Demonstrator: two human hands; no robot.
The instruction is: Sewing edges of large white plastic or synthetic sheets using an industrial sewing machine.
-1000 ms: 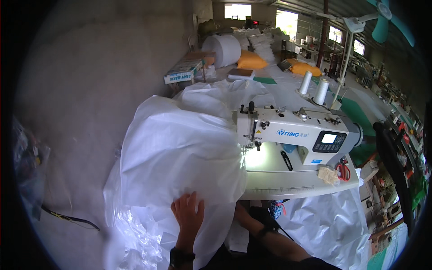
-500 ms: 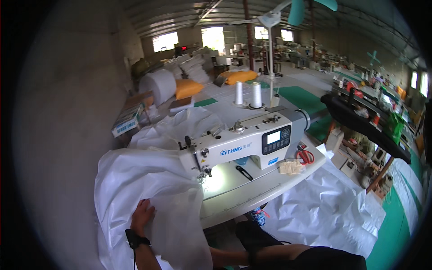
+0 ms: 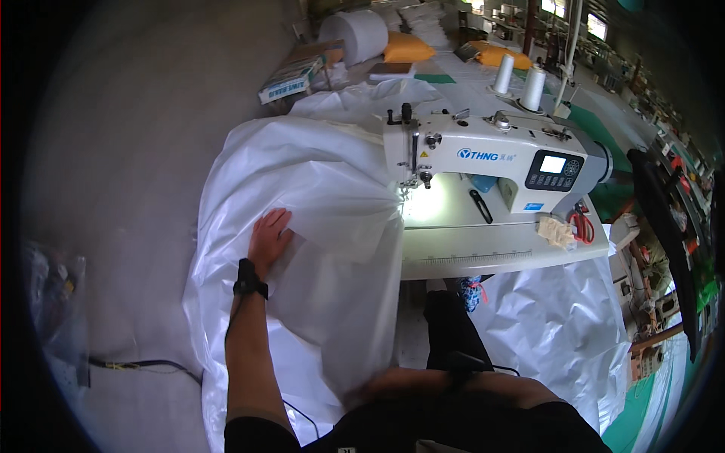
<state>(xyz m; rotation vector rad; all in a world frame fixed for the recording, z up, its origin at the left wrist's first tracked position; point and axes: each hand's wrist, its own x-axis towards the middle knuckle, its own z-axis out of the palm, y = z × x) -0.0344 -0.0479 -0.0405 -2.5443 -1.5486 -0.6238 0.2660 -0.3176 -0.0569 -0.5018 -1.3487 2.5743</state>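
Observation:
My left hand (image 3: 269, 240) lies flat on a large white plastic-like sheet (image 3: 340, 226), its fingers stretched out and a dark band on the wrist. The sheet drapes over the left end of the sewing machine table, its edge running to the lit needle area of a white sewing machine (image 3: 483, 155). My right forearm (image 3: 453, 385) reaches leftward across my lap, and its hand is hidden behind the hanging sheet, so its fingers do not show.
Black thread snips (image 3: 480, 207), a beige cloth scrap (image 3: 556, 232) and red-handled scissors (image 3: 583, 226) lie on the machine table (image 3: 468, 253). Two thread cones (image 3: 533, 89) stand behind. More white sheet (image 3: 544, 325) spreads at right. A black cable (image 3: 143, 365) crosses the floor at left.
The view has swung left and downward, so the machine sits farther right in the picture. My left hand still rests on the sheet, and more of my left forearm shows.

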